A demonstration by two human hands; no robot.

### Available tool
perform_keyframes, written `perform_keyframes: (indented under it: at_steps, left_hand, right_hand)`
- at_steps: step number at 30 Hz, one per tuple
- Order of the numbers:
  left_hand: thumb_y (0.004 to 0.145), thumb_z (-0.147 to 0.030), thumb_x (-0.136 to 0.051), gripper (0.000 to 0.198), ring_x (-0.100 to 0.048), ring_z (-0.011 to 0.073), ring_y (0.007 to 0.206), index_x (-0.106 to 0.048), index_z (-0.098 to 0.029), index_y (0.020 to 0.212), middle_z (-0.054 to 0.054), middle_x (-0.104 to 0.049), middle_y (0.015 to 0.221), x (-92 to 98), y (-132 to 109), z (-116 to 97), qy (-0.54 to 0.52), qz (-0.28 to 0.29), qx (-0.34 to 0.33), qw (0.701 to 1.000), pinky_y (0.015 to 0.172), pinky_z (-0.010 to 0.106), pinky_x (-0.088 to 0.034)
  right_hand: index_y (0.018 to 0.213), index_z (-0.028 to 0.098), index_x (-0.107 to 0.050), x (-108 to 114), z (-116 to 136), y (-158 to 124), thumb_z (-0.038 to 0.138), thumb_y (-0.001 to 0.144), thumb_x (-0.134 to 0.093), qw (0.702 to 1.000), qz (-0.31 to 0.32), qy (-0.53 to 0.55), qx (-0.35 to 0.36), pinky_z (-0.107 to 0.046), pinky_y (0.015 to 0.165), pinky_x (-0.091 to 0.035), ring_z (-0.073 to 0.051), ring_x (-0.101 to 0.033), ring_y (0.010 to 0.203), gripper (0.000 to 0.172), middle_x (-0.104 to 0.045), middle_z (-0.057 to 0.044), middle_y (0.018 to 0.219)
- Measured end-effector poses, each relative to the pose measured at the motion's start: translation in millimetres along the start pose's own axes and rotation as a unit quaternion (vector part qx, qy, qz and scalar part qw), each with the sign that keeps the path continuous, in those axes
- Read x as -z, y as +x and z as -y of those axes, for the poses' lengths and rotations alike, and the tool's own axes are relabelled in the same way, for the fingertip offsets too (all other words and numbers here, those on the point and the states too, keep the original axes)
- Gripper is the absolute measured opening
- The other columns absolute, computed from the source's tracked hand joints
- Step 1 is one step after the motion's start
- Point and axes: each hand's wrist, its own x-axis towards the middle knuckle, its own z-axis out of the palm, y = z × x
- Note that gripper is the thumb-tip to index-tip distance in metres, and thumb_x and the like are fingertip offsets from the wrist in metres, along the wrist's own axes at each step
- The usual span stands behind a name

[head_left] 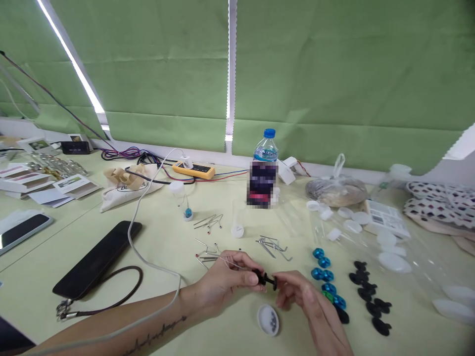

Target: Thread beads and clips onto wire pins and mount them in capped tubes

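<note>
My left hand (232, 277) is closed, pinching a small black part with a thin stem (267, 281) between thumb and fingers. From the right, the curled fingers of my right hand (300, 296) meet the round end of that stem. Just below them sits a white cap (261, 321) containing tiny metal pieces (273, 321). Beside my right hand lie several shiny blue pieces (324, 262) and a green one. Farther right are rows of black lobed pieces (373, 310). Thin bent metal rods (272, 244) lie beyond my hands.
A black phone (98, 259) with a strap lies left, crossed by a white cable (139, 212) that runs over my left arm. Behind stand a water bottle (265, 151) and a yellow power strip (196, 170). White caps (393, 262) and clear tubes fill the right side.
</note>
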Motion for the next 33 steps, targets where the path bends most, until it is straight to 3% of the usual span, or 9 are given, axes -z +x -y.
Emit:
perform_keyframes:
  at_steps: [3,7,11,15,19,24,28,33]
  left_hand:
    - [0.06,-0.015,-0.087,0.02,-0.068,0.0133,0.061,-0.074,-0.011,0.075,0.006,-0.074,0.074,-0.6,0,0,-0.005,0.0,-0.004,1.0,0.068,0.026,-0.053]
    - [0.06,-0.015,-0.087,0.019,-0.067,0.0132,0.061,-0.074,-0.01,0.074,0.006,-0.073,0.073,-1.5,1,0,0.0,-0.003,-0.002,1.0,0.069,0.027,-0.053]
    - [0.061,-0.015,-0.087,0.02,-0.068,0.0144,0.062,-0.074,-0.011,0.075,0.006,-0.073,0.075,-0.8,1,0,-0.004,-0.003,-0.003,1.0,0.069,0.028,-0.053]
    - [0.06,-0.015,-0.087,0.02,-0.068,0.0142,0.062,-0.074,-0.011,0.074,0.007,-0.074,0.075,-0.1,1,0,-0.001,-0.003,-0.005,1.0,0.069,0.028,-0.052]
    - [0.06,-0.015,-0.087,0.019,-0.068,0.0143,0.062,-0.074,-0.011,0.074,0.006,-0.073,0.074,-0.8,1,0,-0.007,-0.004,-0.006,1.0,0.069,0.028,-0.052]
    - [0.059,-0.015,-0.088,0.021,-0.068,0.0147,0.062,-0.073,-0.011,0.073,0.006,-0.073,0.074,-1.2,0,0,-0.009,-0.008,-0.002,1.0,0.069,0.028,-0.052]
    - [0.058,-0.017,-0.088,0.022,-0.067,0.0138,0.061,-0.073,-0.011,0.074,0.005,-0.072,0.073,-2.0,0,-1,-0.006,-0.008,-0.002,1.0,0.069,0.028,-0.053]
    - [0.058,-0.018,-0.089,0.023,-0.068,0.014,0.062,-0.073,-0.01,0.073,0.006,-0.073,0.075,-3.2,0,-2,0.002,-0.011,0.003,1.0,0.071,0.029,-0.053]
  right_hand:
    - [0.115,0.023,-0.066,-1,1,0,0.046,0.1,-0.036,1.0,-0.02,-0.004,-0.004,-0.032,0.067,-0.051,-0.021,-0.065,0.071,0.041,-0.069,-0.007,0.091]
    - [0.109,0.022,-0.068,-3,7,-1,0.048,0.1,-0.035,1.0,-0.013,-0.006,-0.011,-0.033,0.067,-0.05,-0.022,-0.064,0.072,0.043,-0.068,-0.007,0.088]
    - [0.119,0.025,-0.063,-4,9,-3,0.048,0.099,-0.037,0.999,-0.042,-0.012,-0.019,-0.032,0.069,-0.051,-0.019,-0.063,0.071,0.04,-0.066,-0.007,0.1]
    - [0.113,0.025,-0.066,-1,4,-2,0.047,0.1,-0.034,1.0,-0.002,-0.026,-0.005,-0.032,0.069,-0.051,-0.02,-0.065,0.073,0.041,-0.068,-0.008,0.097]
    - [0.121,0.028,-0.062,-2,4,-1,0.048,0.1,-0.036,0.999,-0.027,-0.023,-0.007,-0.033,0.068,-0.051,-0.02,-0.065,0.071,0.039,-0.068,-0.006,0.098]
    - [0.112,0.024,-0.067,-4,9,-2,0.05,0.099,-0.036,1.0,-0.014,-0.023,-0.003,-0.034,0.067,-0.052,-0.021,-0.065,0.07,0.042,-0.069,-0.008,0.092]
    - [0.122,0.026,-0.061,-6,12,-3,0.051,0.099,-0.036,0.998,-0.045,-0.02,-0.025,-0.033,0.068,-0.052,-0.02,-0.064,0.07,0.042,-0.066,-0.008,0.102]
    - [0.112,0.023,-0.066,-7,14,-2,0.051,0.098,-0.036,0.999,-0.022,-0.026,-0.013,-0.034,0.067,-0.051,-0.021,-0.063,0.07,0.042,-0.067,-0.009,0.097]
